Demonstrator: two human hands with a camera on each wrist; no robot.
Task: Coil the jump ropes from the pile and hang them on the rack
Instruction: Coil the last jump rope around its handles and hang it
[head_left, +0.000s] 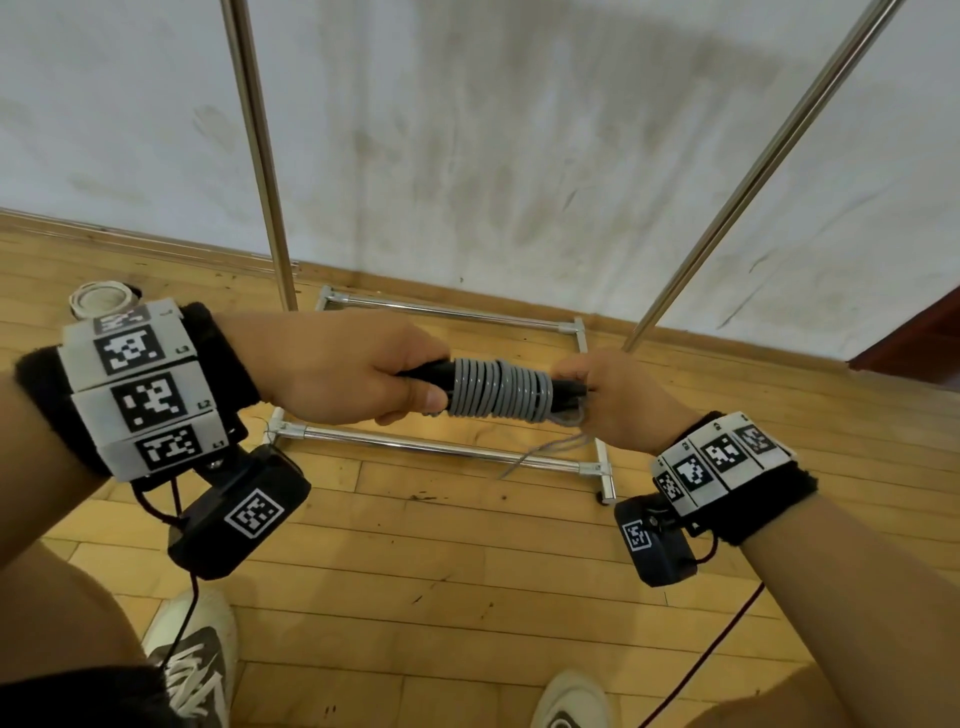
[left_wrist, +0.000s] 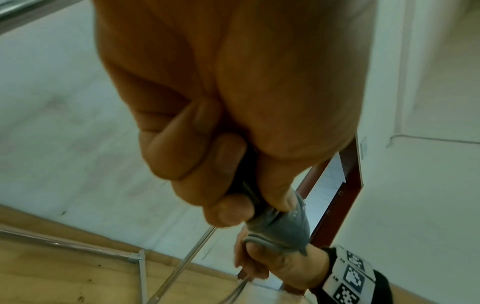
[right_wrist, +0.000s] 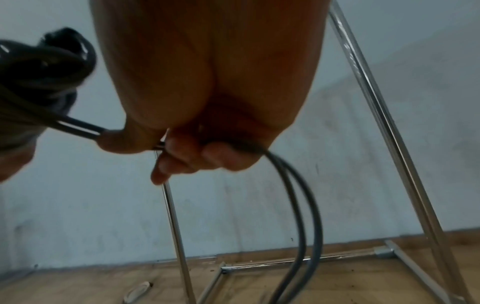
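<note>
From the head view, the left hand (head_left: 358, 369) is clenched round the black handles (head_left: 431, 375) while grey jump rope (head_left: 496, 391) coils around them above the rack (head_left: 447, 451) base. The left wrist view shows the same clench. In the right wrist view, the right hand (right_wrist: 207, 115) pinches the doubled tail (keep it taut, I'd say).

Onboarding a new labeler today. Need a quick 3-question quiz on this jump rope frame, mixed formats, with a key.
1. True or false: the grey rope is wound in tight turns around the black handles.
2. The left hand grips: A) a rack pole, B) the black handles, C) nothing.
3. Fill in: the right hand pinches the rope's loose ____ beside the coil.

Key: 1 true. 2 B. 3 strands; in the right wrist view they run through the fingers and hang down. The metal rack stands behind, with nothing seen hanging on it.
</note>
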